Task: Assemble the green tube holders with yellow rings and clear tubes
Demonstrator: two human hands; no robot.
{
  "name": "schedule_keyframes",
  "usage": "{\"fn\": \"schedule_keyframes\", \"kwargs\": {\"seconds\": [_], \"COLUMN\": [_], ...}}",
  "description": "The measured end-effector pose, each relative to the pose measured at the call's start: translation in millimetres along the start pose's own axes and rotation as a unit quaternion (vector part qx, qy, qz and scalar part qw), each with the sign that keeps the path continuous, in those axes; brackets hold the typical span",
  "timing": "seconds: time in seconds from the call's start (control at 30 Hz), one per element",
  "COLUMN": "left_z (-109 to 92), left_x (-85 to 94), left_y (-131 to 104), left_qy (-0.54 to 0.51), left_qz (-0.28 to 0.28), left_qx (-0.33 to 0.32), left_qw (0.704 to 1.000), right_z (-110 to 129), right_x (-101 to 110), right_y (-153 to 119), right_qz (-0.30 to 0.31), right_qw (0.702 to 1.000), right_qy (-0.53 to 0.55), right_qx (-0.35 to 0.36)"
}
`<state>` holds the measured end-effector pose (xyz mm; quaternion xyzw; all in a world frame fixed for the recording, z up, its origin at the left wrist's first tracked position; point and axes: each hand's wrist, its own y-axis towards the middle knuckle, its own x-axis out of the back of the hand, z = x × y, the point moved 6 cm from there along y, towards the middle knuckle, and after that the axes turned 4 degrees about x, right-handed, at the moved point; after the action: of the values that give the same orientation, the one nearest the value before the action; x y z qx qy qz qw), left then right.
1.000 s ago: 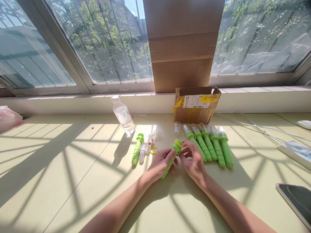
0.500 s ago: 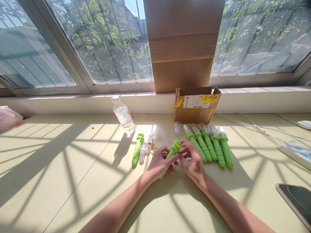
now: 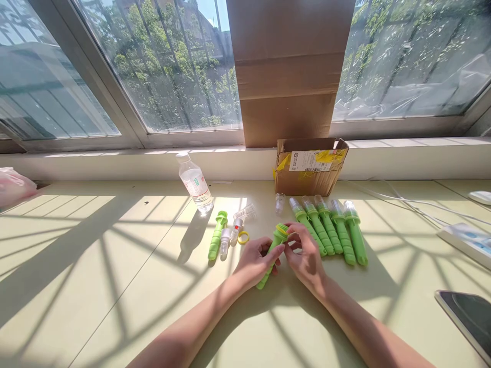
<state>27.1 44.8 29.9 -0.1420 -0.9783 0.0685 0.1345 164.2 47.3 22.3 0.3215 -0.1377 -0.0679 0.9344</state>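
Observation:
My left hand is wrapped around a green ribbed flashlight-like handle, tilted with its threaded top away from me. A yellow ring sits around that top. The fingers of my right hand are pinched at the handle's collar, just under the ring; their tips are partly hidden. To the left lie another green handle, two small clear bulb pieces with white caps, a loose yellow ring and a clear ribbed cup.
Several green handles with clear tops lie in a row at the right. Behind them stand a clear cup and a cardboard box. A water bottle stands back left; a phone and power strip lie right.
The handle in my left hand has shifted slightly right and toward me and stands a little steeper. My right hand stays at its collar.

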Motion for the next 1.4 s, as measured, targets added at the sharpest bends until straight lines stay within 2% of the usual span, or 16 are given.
{"fn": "schedule_keyframes", "kwargs": {"seconds": [0.2, 0.63, 0.83, 0.93, 1.07, 1.13, 1.3, 1.4], "left_z": [-3, -7, -8, -8, -6, -4, 2, 2], "left_x": [-2.1, -4.0, -3.9, -5.5, -5.9, -6.4, -10.5, -10.1], "left_y": [1, -1, -1, -1, -2, -3, -1, 0], "left_qy": [0.010, 0.001, 0.001, 0.019, 0.052, 0.054, -0.011, -0.052], "left_qz": [0.034, 0.054, 0.055, 0.035, -0.046, -0.068, -0.011, 0.000], "left_qx": [-0.028, -0.003, 0.013, 0.005, -0.004, -0.009, -0.002, 0.001], "left_qw": [0.999, 0.999, 0.998, 0.999, 0.998, 0.996, 1.000, 0.999], "right_z": [-1, -7, -6, -6, -8, -8, -3, -2], "right_x": [0, -1, 0, 0, 1, 1, 0, 0], "right_y": [0, -1, 0, 1, 0, 0, 0, 1], "right_qz": [-0.009, -0.005, -0.006, -0.011, -0.022, -0.022, -0.011, -0.007], "right_qw": [1.000, 0.999, 0.999, 0.998, 0.998, 0.998, 0.999, 0.999], "right_qy": [-0.014, -0.026, -0.036, -0.047, -0.044, -0.041, -0.036, -0.035], "right_qx": [-0.002, -0.041, -0.036, -0.030, -0.033, -0.031, -0.022, -0.029]}}
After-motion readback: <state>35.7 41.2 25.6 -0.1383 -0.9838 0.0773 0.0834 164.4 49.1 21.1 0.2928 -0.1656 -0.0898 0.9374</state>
